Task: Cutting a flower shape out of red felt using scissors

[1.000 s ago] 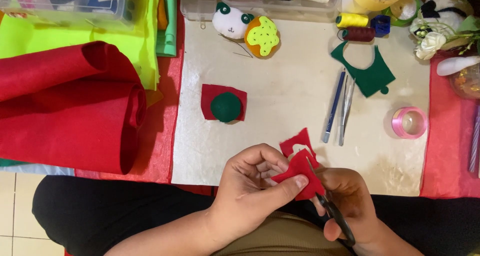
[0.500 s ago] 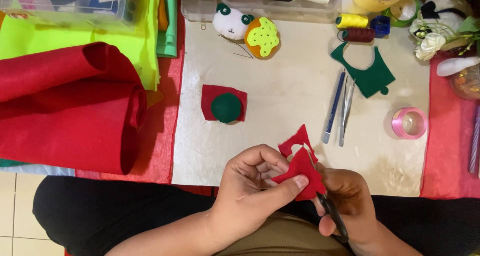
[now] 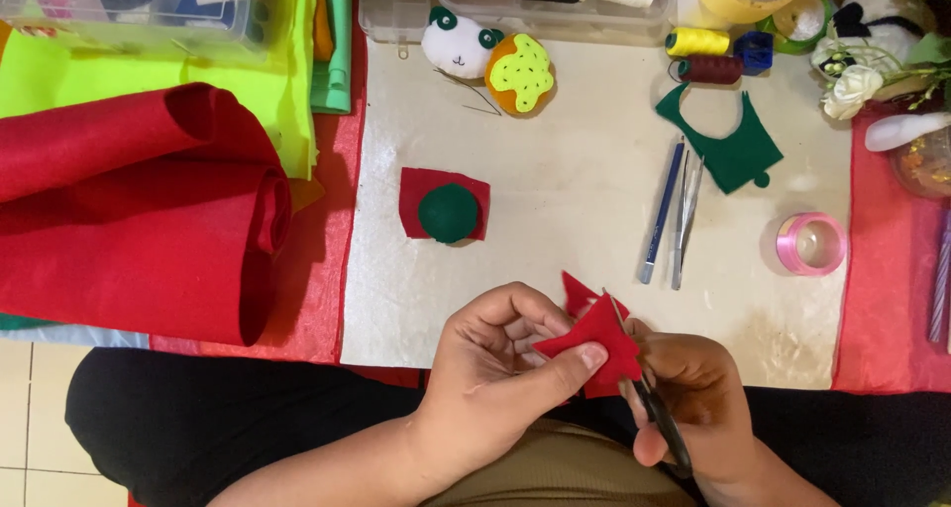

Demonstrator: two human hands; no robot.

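Felt piece point(image 3: 594, 341), red, pointed edges, held at the near edge of the bench point(image 3: 575, 190): left hand point(image 3: 495, 378) grip clamped on it, thumb on top. Right hand point(image 3: 698, 398) closed round the black handles of scissors point(image 3: 649, 388), blades at the felt's right edge. Open pale mat between the hands and a green dome on a red square point(image 3: 446, 206); pen and tweezers point(image 3: 674, 215) to the right; red felt roll point(image 3: 139, 220) well apart at left

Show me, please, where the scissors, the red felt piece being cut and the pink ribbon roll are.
scissors point(image 3: 662, 423): head view, on the black handle in the right hand.
red felt piece point(image 3: 599, 337): head view, on its flat middle above the left thumb.
pink ribbon roll point(image 3: 810, 244): head view, on its outer pink rim.
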